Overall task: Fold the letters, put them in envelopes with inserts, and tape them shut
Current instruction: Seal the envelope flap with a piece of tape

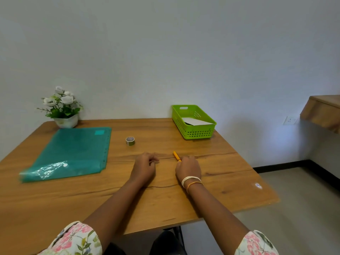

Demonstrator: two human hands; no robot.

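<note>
The right hand gripped a pen; the left hand, beside it, lay loosely curled and empty on the worktop.

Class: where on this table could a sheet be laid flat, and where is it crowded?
Free: the near table around the forearms, and the right side in front of the basket. Crowded: the folder fills the left; tape, pen and both hands sit mid-table.

Premises: small office or home study corner. Evidence: wooden tabletop against a plain white wall, teal plastic document folder, green filing basket holding paper, potted artificial flowers, wall socket, tiled floor.
</note>
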